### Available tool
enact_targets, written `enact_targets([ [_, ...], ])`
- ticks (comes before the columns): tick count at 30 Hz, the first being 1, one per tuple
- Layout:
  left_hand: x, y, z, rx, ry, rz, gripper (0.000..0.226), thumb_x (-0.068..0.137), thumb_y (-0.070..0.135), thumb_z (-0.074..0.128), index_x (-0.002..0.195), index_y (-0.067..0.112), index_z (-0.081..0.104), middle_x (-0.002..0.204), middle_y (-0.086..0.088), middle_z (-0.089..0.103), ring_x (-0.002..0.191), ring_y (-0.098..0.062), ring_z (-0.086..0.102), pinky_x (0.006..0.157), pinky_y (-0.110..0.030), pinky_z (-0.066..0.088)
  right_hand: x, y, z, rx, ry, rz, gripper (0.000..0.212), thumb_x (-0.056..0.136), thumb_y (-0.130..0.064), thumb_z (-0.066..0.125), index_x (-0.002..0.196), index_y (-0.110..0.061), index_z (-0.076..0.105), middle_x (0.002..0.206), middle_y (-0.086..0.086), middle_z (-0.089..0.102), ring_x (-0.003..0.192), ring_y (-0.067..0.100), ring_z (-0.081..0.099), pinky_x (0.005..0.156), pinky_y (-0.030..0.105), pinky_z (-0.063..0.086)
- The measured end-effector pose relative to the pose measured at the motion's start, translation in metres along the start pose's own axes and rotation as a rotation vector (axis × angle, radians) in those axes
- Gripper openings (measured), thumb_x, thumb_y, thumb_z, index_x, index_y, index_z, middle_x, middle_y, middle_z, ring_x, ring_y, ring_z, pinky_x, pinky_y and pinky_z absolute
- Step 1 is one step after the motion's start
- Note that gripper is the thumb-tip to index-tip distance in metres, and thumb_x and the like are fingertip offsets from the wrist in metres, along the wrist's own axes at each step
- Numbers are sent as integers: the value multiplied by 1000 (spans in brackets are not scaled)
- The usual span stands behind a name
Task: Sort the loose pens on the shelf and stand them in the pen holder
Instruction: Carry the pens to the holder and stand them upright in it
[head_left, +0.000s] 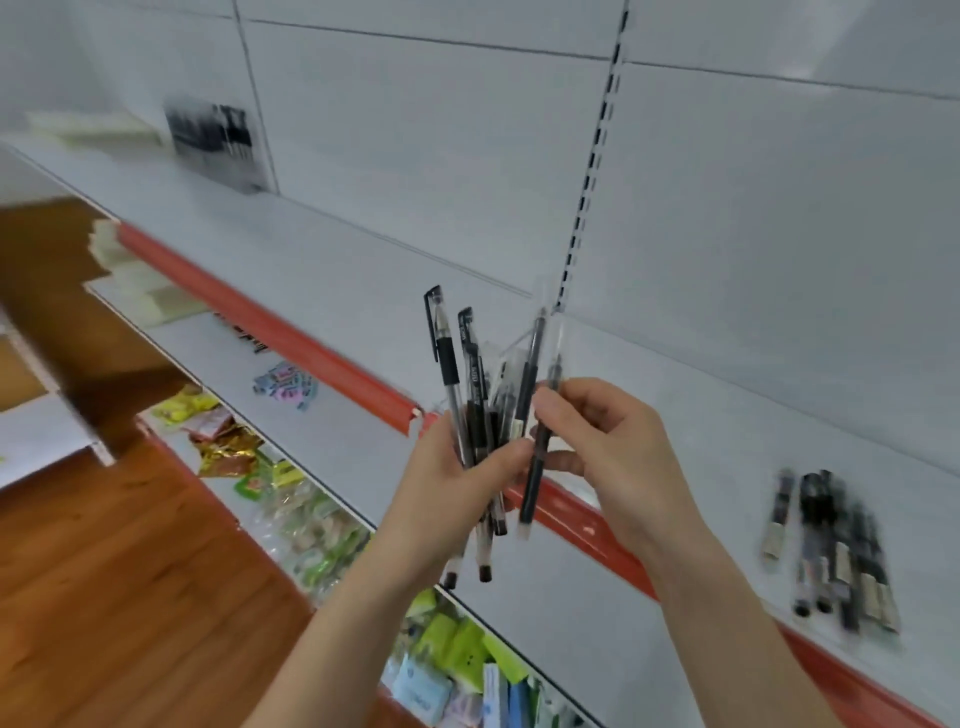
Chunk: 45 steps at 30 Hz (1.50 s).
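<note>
Pens (470, 410) (light, stiff, probably slick) fanned above the curled fingers of the left hand (447, 488) — the right hand (602, 447) pinched a black pen (535, 467) mid-barrel.

Bright, even light, faint shadows; held pens (474, 410) fairly sharp, loose pens (831, 545) on the shelf (363, 249) and far pen holder (215, 140) motion-blurred; edges bend.

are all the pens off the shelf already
No, a cluster of pens lies on the shelf to the right of the right hand.
</note>
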<state>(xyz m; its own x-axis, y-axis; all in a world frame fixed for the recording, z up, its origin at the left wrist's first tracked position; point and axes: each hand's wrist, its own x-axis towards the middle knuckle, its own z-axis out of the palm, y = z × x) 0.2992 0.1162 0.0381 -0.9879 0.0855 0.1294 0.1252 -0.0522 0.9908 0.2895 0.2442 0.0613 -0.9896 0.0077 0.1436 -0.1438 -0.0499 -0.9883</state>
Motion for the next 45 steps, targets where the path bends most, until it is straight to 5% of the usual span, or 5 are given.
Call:
enact_targets([
  [7,13,0,-152,-172,240,-129,10,88,11,57,96,8,53,61,-2,65,66,-22,71,64,-35,58,59,14,155,172,-38,-70,11,86,-7,58,89,-17,62,74,-2,67,69,9,68,61,22,55],
  [14,19,8,-289,-18,416,-103,19,87,8,59,105,4,53,83,-15,63,52,-5,64,46,-17,48,101,35,295,110,-213,-116,12,83,-12,63,84,-23,59,68,-6,70,68,8,67,62,24,56],
  [21,47,-12,-386,-65,627,-133,12,88,10,58,99,13,55,84,-9,67,71,-13,71,52,-16,52,172,47,387,26,-335,-92,6,86,-13,62,83,-18,61,65,-3,70,57,11,68,57,21,55],
  [30,127,-23,-498,-74,768,-110,19,86,10,59,105,10,58,85,-10,70,71,-16,72,53,-19,53,339,65,497,-62,-406,-40,13,89,-5,54,102,-7,50,81,10,67,55,12,68,53,20,55],
  [45,313,-12,-656,-91,742,-59,15,86,10,59,100,9,58,77,-8,68,62,-9,69,52,-17,54,578,93,591,-221,-120,-157,15,88,-21,62,83,-18,48,90,2,63,68,17,68,68,30,56],
])
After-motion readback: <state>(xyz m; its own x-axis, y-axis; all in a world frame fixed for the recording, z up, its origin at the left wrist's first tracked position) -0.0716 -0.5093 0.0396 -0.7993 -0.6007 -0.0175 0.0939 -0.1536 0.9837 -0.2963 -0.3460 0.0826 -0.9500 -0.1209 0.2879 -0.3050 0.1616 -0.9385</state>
